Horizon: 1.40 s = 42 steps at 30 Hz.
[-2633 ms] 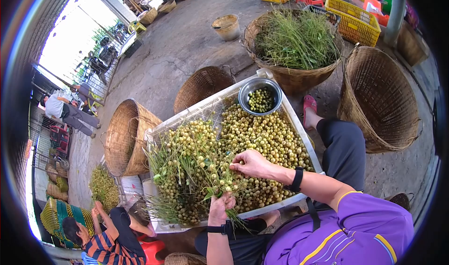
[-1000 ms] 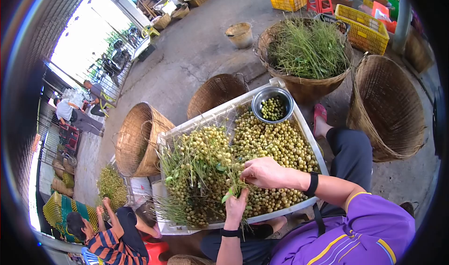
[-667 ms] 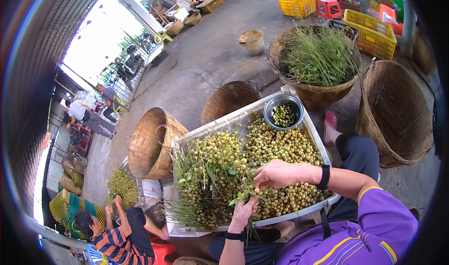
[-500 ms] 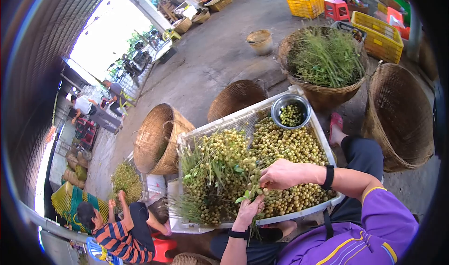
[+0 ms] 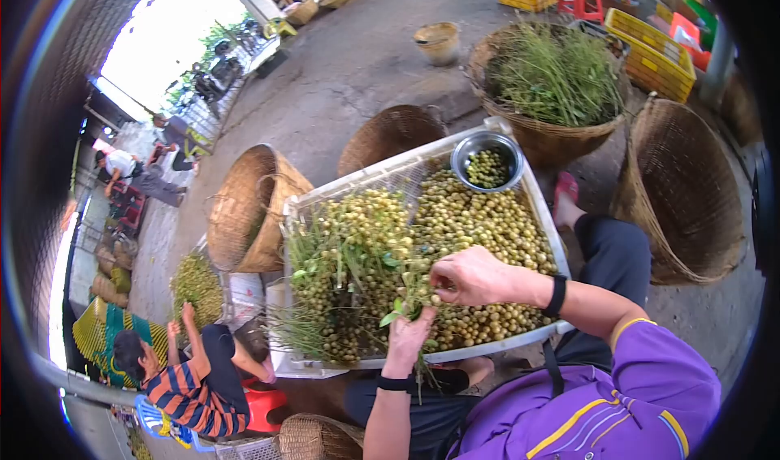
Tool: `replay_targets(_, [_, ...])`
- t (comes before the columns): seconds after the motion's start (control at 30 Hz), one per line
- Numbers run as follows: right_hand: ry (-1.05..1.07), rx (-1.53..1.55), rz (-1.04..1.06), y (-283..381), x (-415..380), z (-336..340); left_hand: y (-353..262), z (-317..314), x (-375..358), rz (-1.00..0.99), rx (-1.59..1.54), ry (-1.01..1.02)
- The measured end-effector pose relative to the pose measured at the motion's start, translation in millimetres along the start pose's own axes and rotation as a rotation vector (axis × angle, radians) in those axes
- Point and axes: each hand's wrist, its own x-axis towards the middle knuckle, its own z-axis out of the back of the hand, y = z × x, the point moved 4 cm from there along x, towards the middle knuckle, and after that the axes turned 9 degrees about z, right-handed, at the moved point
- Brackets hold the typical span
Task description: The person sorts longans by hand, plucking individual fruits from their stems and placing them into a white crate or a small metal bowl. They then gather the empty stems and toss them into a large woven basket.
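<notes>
A white crate (image 5: 555, 231) full of round yellow-brown fruits lies in front of me. Loose fruits (image 5: 487, 241) fill its right part, and fruits on green stems (image 5: 357, 224) are heaped in its left part. My left hand (image 5: 409, 338) is closed round a bunch of stems with leaves and fruits, over the crate's near edge. Just right of and above it, my right hand (image 5: 470, 276) is pinched at the bunch's fruits; what lies between its fingertips is too small to name. A metal bowl (image 5: 509, 185) of greener fruits rests at the crate's far corner.
Woven baskets (image 5: 268, 212) stand beyond the crate, one (image 5: 585, 139) heaped with green stems, another (image 5: 686, 192) at the right. A person in a striped shirt (image 5: 195, 387) sits at the lower left by another fruit heap. Two people are farther back. Yellow crates (image 5: 650, 54) stand at the upper right.
The whole view has shifted, so the crate and baskets appear farther left and higher. My right hand has drawn slightly up from my left hand, which still holds the bunch.
</notes>
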Motion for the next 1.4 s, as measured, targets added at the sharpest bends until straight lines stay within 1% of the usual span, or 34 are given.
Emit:
replay_targets(0.03, [-0.037,0.032,-0.016,-2,-2,-2,-1,-2,1,-0.033,-0.027,0.004])
replay_targets(0.1, [-0.073,0.045,-0.051,-4,-4,-2,6,-1,4,-0.012,-0.037,0.027])
replay_targets(0.17, [-0.081,0.219,-0.108,-8,-6,-3,2,-5,-1,-0.025,-0.108,0.024])
replay_targets(0.2, [-0.112,0.296,-0.081,-11,-9,-5,0,-6,-4,-0.004,-0.169,0.07])
replay_targets(0.23, [-0.112,0.298,-0.092,-16,-11,-6,2,-3,-3,0.005,-0.167,0.075])
replay_targets(0.3, [-0.005,0.63,-0.205,-24,-16,-12,12,2,0,0.119,-0.055,0.069])
replay_targets(0.33, [0.011,0.714,-0.191,-28,-18,-16,12,3,-2,0.138,-0.034,0.04])
replay_targets(0.37, [0.007,0.715,-0.198,-32,-20,-17,14,5,-1,0.143,-0.031,0.045])
replay_targets(0.43, [-0.003,1.101,-0.319,-36,-23,-18,21,13,3,0.135,-0.085,0.047])
replay_targets(0.47, [-0.008,1.183,-0.456,-40,-29,-14,26,18,8,0.123,-0.069,0.087])
replay_targets(0.5, [-0.094,1.302,-0.452,-39,-32,-10,27,20,7,0.125,-0.067,0.09])
replay_targets(0.57, [-0.19,1.48,-0.36,-33,-35,-5,26,22,5,0.12,-0.354,0.138])
replay_targets(0.6, [-0.194,1.483,-0.358,-30,-36,-5,20,20,-2,0.07,-0.261,0.024])
replay_targets(0.63, [-0.22,1.485,-0.353,-26,-37,-5,20,22,-2,0.072,-0.255,0.025])
replay_targets(0.7, [-0.253,1.487,-0.346,-23,-40,-8,20,27,-2,-0.005,-0.244,0.117])
replay_targets(0.73, [-0.236,1.451,-0.41,-24,-43,-13,19,29,-1,-0.052,-0.221,0.193])
replay_targets(0.77, [-0.218,1.415,-0.472,-25,-45,-17,20,30,-3,-0.052,-0.215,0.195])
replay_targets(0.83, [-0.176,1.319,-0.498,-23,-45,-20,15,30,-8,-0.056,-0.238,0.197])
replay_targets(0.87, [-0.18,1.317,-0.511,-24,-45,-21,9,30,-12,-0.088,-0.201,0.243])
replay_targets(0.9, [-0.182,1.314,-0.525,-24,-46,-22,5,29,-15,-0.089,-0.196,0.241])
replay_targets(0.97, [-0.183,1.315,-0.525,-22,-46,-22,-3,26,-18,-0.145,-0.137,0.289])
replay_targets(1.0, [-0.182,1.312,-0.53,-21,-46,-22,-3,27,-18,-0.169,-0.092,0.266])
replay_targets(1.13, [-0.208,1.314,-0.511,-24,-47,-23,-5,29,-18,-0.156,-0.082,0.277])
replay_targets(1.2, [-0.156,1.217,-0.508,-22,-47,-18,-4,34,-17,-0.237,0.037,0.243])
replay_targets(1.23, [-0.153,1.218,-0.507,-21,-47,-15,-5,36,-18,-0.237,0.036,0.241])
replay_targets(1.3, [-0.164,1.207,-0.388,-15,-46,-7,-14,36,-23,-0.501,0.483,0.131])
replay_targets(1.37, [-0.175,1.195,-0.386,-12,-45,-1,-16,36,-24,-0.475,0.524,0.105])
replay_targets(1.4, [-0.183,1.163,-0.403,-12,-45,1,-18,36,-24,-0.547,0.585,0.066])
